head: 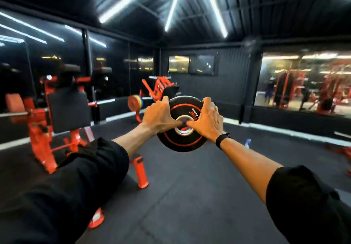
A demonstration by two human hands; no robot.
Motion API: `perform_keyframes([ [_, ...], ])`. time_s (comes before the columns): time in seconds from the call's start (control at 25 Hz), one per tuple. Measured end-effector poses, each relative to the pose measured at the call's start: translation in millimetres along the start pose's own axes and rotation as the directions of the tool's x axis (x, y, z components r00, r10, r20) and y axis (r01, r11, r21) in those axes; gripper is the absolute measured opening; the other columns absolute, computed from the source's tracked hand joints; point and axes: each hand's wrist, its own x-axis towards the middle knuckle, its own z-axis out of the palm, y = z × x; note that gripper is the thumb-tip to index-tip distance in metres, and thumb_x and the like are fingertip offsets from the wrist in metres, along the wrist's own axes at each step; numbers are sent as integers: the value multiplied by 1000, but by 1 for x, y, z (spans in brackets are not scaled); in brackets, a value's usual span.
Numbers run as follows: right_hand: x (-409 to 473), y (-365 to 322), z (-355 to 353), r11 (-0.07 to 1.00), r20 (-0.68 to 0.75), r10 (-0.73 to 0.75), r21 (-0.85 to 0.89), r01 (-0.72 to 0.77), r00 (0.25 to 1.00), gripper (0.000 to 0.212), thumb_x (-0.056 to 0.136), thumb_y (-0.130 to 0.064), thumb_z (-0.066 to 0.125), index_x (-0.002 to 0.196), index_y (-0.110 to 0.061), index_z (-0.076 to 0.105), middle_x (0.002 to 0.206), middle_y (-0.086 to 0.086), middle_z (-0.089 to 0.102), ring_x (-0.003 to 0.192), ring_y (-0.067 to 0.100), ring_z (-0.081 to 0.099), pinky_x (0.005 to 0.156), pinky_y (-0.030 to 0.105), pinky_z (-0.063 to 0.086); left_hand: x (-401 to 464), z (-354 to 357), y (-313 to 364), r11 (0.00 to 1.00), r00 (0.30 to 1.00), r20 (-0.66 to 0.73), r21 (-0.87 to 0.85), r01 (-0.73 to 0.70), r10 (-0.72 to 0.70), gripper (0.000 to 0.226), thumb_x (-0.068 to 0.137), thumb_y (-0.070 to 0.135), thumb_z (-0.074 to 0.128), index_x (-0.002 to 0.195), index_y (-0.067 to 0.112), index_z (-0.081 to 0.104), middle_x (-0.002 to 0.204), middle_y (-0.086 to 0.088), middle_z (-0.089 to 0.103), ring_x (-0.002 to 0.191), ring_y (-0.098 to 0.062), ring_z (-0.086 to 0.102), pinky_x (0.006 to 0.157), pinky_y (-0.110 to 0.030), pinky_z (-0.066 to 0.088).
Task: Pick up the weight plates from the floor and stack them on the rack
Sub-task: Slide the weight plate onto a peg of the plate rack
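Note:
I hold one black weight plate (181, 139) with a red ring and a metal centre hole out in front of me, above the floor. My left hand (158, 116) grips its left side, fingers over the top rim and thumb reaching toward the hole. My right hand (206, 119) grips the right side the same way; a black band sits on that wrist. Far behind, a stack of coloured plates (135, 101) hangs on a red machine (157, 88).
A red and black machine (62, 114) stands at the left, its red foot (141, 173) reaching toward the middle of the dark rubber floor (199, 196). A small blue bottle (247, 142) stands on the floor at the right. Mirrors and windows line the walls.

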Motion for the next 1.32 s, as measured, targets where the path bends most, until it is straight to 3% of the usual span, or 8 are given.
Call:
perform_keyframes([
  [0.16, 45, -23, -52, 997, -151, -75, -20, 73, 986, 77, 59, -47, 78, 118, -16, 39, 112, 5, 53, 106, 26, 54, 77, 38, 43, 42, -50, 26, 997, 991, -112, 30, -65, 68, 86, 56, 72, 72, 108, 7, 51, 98, -11, 67, 89, -33, 66, 72, -38, 50],
  [0.28, 64, -33, -78, 991, -217, -128, -61, 118, 968, 79, 58, -47, 79, 119, -17, 39, 109, 5, 54, 99, 26, 57, 75, 36, 44, 57, -78, 42, 993, 983, -147, 59, -102, 110, 94, 48, 84, 57, 103, 9, 50, 91, -9, 67, 83, -32, 66, 73, -40, 54],
  [0.44, 73, -45, -93, 977, -212, -209, -82, 196, 955, 78, 59, -50, 77, 118, -16, 40, 108, 5, 55, 95, 26, 59, 76, 40, 50, 58, -100, 46, 990, 975, -194, 115, -86, 107, 90, 55, 80, 65, 108, 8, 51, 88, -6, 64, 79, -28, 64, 67, -35, 49],
  [0.56, 76, -56, -91, 956, -175, -293, -45, 289, 940, 75, 60, -47, 76, 118, -17, 42, 107, 4, 56, 94, 25, 60, 73, 35, 47, 49, -111, 37, 991, 977, -209, 135, -21, 50, 83, 55, 74, 69, 104, 9, 50, 85, -3, 61, 78, -25, 64, 66, -34, 49],
  [0.72, 69, -87, -65, 933, -122, -351, 43, 358, 928, 73, 59, -48, 76, 116, -19, 42, 105, 2, 56, 89, 21, 60, 70, 29, 42, 23, -128, 4, 980, 980, -195, 190, 65, -27, 85, 52, 74, 70, 105, 10, 51, 90, -5, 65, 83, -28, 65, 72, -38, 54],
  [0.84, 56, -126, -30, 903, -67, -410, 106, 415, 910, 71, 59, -49, 75, 113, -19, 41, 101, 2, 56, 85, 21, 59, 68, 32, 49, -9, -149, -35, 956, 979, -177, 255, 144, -100, 83, 52, 70, 70, 106, 10, 51, 87, -2, 62, 82, -26, 64, 68, -34, 50],
  [1.12, -9, -305, 60, 722, 14, -631, 377, 580, 776, 76, 59, -56, 74, 116, -18, 43, 104, 3, 57, 89, 25, 61, 71, 33, 46, -130, -248, -162, 792, 896, -255, 422, 441, -364, 77, 54, 70, 71, 98, 10, 52, 90, -6, 64, 81, -30, 64, 66, -33, 45],
  [1.32, -91, -478, 90, 500, -27, -757, 620, 605, 653, 77, 58, -55, 74, 118, -19, 42, 109, 3, 58, 95, 27, 62, 74, 34, 45, -240, -375, -231, 546, 791, -346, 582, 603, -505, 72, 55, 64, 70, 97, 10, 51, 95, -10, 67, 87, -33, 65, 70, -36, 48],
])
